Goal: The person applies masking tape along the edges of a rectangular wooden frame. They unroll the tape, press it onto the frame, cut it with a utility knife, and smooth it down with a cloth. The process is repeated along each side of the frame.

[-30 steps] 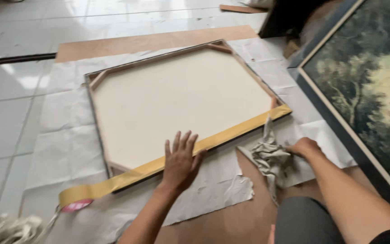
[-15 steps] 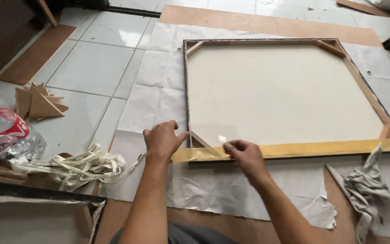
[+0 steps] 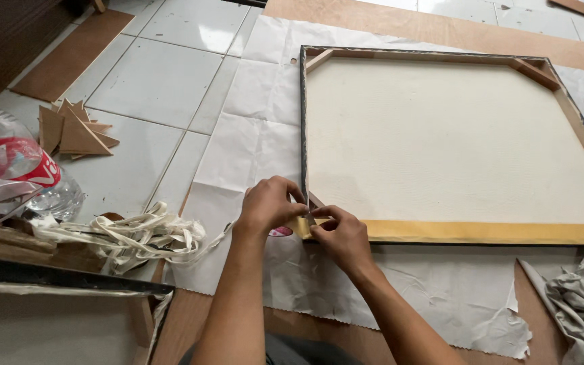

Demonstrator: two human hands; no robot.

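**Both hands on the frame's near-left corner**

Canvas frame [image 3: 454,142] lies face down on white paper [image 3: 258,128]. Left hand [image 3: 268,203] and right hand [image 3: 343,233] meet at that corner, fingers curled and pinching the yellow tape [image 3: 481,232] end. Crumpled rag [image 3: 579,297] sits off the frame's near-right corner.

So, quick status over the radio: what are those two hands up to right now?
Left hand and right hand pinching yellow tape at near-left corner of canvas frame. Frame lies face-down on white paper. Crumpled rag well aside, nothing blocking.
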